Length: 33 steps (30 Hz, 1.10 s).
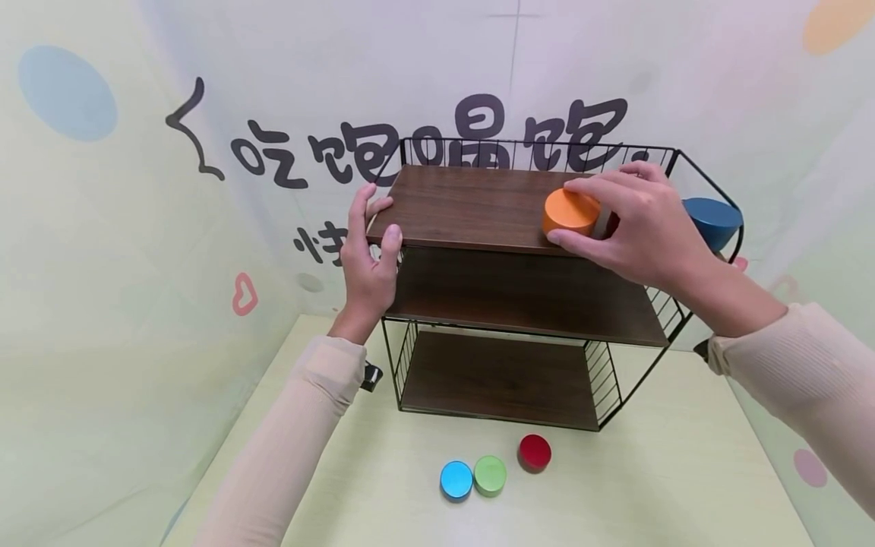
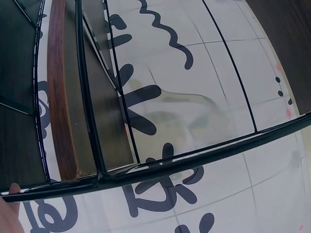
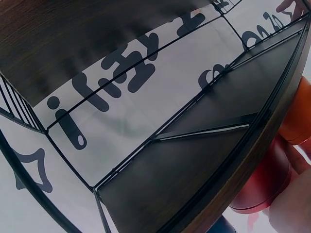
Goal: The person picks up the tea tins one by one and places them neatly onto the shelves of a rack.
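A three-tier rack (image 1: 478, 205) with dark wooden boards and black wire sides stands before me. My right hand (image 1: 636, 216) holds a round orange tin (image 1: 570, 211) between thumb and fingers at the top board's front right. A red tin (image 3: 262, 182), mostly hidden by that hand in the head view, stands just beside the orange one. Farther right on the top board is a dark blue tin (image 1: 712, 220). With thumb and fingers around the top board's left end, my left hand (image 1: 369, 262) grips the rack; its fingertip shows at the wire in the left wrist view.
On the pale table (image 1: 383, 486) in front of the rack, a light blue tin (image 1: 456, 480) and a green tin (image 1: 490, 475) stand side by side. A small red tin (image 1: 535, 453) is to their right. A printed cloth (image 1: 424, 68) hangs behind.
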Motion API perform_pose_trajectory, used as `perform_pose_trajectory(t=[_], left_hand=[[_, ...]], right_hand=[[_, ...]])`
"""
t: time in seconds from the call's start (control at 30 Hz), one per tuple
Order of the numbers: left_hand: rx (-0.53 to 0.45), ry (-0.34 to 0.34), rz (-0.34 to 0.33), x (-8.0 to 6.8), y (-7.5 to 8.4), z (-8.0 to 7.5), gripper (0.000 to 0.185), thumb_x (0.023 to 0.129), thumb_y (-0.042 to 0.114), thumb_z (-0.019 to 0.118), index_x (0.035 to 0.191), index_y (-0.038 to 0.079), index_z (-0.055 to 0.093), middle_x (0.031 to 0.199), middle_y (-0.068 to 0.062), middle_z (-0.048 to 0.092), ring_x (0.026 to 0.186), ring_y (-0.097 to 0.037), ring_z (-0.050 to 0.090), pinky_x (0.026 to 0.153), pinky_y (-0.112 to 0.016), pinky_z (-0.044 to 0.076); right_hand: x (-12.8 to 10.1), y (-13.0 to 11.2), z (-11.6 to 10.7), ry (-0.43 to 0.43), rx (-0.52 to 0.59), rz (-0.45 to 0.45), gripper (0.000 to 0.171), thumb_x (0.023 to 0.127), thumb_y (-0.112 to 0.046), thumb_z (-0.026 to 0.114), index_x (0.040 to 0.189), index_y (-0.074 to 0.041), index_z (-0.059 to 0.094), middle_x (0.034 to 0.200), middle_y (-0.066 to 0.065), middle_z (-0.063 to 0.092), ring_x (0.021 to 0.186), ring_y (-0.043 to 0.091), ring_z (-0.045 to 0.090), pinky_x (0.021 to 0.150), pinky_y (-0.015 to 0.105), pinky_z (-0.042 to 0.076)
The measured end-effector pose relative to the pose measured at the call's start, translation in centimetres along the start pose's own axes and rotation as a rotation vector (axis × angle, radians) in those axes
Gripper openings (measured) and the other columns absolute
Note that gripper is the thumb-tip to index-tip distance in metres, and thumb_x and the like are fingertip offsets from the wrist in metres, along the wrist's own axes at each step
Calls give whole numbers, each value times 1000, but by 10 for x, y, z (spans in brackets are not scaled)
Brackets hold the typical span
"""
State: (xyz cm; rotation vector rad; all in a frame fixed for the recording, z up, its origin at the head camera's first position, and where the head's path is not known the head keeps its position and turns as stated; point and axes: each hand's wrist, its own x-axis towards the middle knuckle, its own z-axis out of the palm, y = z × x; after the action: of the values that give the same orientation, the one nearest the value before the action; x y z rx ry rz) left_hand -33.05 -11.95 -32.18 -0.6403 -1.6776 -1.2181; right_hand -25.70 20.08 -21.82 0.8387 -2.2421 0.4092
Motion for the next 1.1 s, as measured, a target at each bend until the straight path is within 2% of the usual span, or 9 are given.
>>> perform_pose_trajectory(t=[0.17,0.33,0.5,1.1], left_hand=[[-2,-2,-2,0,0,0,55,93,29,49,143,6,45,125,-10,65,123,-16,56,90,-35,39],[-2,-2,1,0,-1,0,53,94,28,48,143,6,45,125,-11,65,123,-17,56,90,-35,39],[-3,-1,6,1,0,0,54,94,28,48,142,2,45,125,-12,65,122,-17,56,91,-35,39],[-14,5,1,0,-1,1,55,93,28,49,142,3,45,124,-12,65,123,-18,56,94,-36,38]], right_hand=[[0,-1,-1,-20,-46,48,53,75,-31,85,118,-4,71,105,19,72,93,36,67,111,55,24],[-2,-2,-1,-43,-91,76,54,77,-35,83,120,-3,71,110,21,71,100,39,67,113,56,20],[-3,-1,-1,-36,-114,75,55,77,-37,82,118,-3,72,108,21,72,99,37,67,112,56,19],[-2,1,-2,-38,-156,96,53,80,-43,79,115,-3,72,98,19,73,88,33,64,110,59,19]])
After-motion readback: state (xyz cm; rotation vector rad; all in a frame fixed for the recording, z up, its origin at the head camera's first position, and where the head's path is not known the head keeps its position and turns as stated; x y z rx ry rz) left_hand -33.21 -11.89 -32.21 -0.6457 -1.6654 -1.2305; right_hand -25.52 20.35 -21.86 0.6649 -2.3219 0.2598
